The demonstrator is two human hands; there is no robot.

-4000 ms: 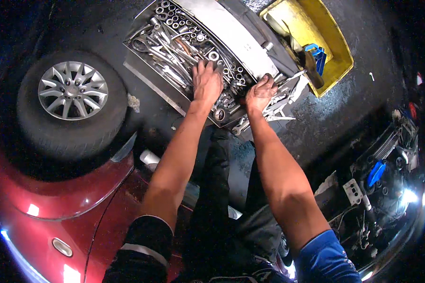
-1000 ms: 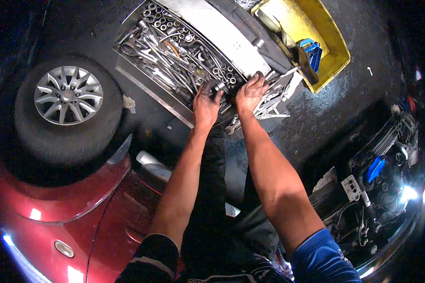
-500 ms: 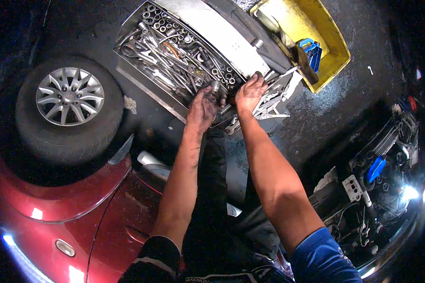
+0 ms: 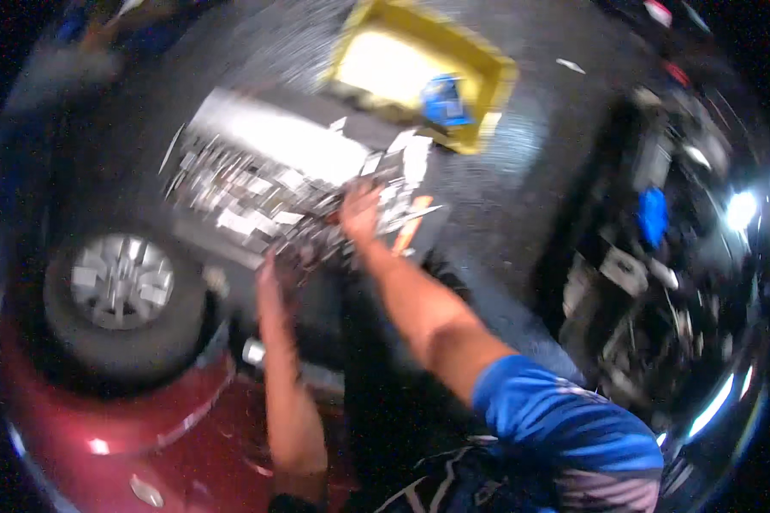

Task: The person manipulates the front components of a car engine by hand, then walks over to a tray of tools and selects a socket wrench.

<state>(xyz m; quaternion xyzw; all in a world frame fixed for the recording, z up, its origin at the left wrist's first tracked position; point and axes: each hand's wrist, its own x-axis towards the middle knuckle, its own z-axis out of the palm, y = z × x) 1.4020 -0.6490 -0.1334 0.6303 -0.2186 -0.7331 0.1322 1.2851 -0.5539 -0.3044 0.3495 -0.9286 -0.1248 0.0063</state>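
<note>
The whole view is smeared by motion. A metal toolbox (image 4: pixel 269 130) lies at an angle in front of me, full of wrenches and sockets (image 4: pixel 239 190). My left hand (image 4: pixel 280 267) is at its near edge, toward the right end of the box. The left fingers are too blurred to show whether they hold anything. My right hand (image 4: pixel 361 208) reaches to the right end of the box, beside a pile of loose tools (image 4: pixel 402 175). Its fingers are smeared too. An orange, stick-like thing (image 4: pixel 412 224) lies near that pile.
A yellow bin (image 4: pixel 496 90) with a blue object (image 4: pixel 445 100) in it stands beyond the box. A wheel (image 4: pixel 124 286) lies by a red car body (image 4: pixel 85 427) at left. An engine bay (image 4: pixel 642 316) is on the right. A small pale object (image 4: pixel 571 66) lies on the floor.
The view has swung, so toolbox and bin appear further left and the wheel lower. My hands remain at the box but are further apart. The orange thing now shows.
</note>
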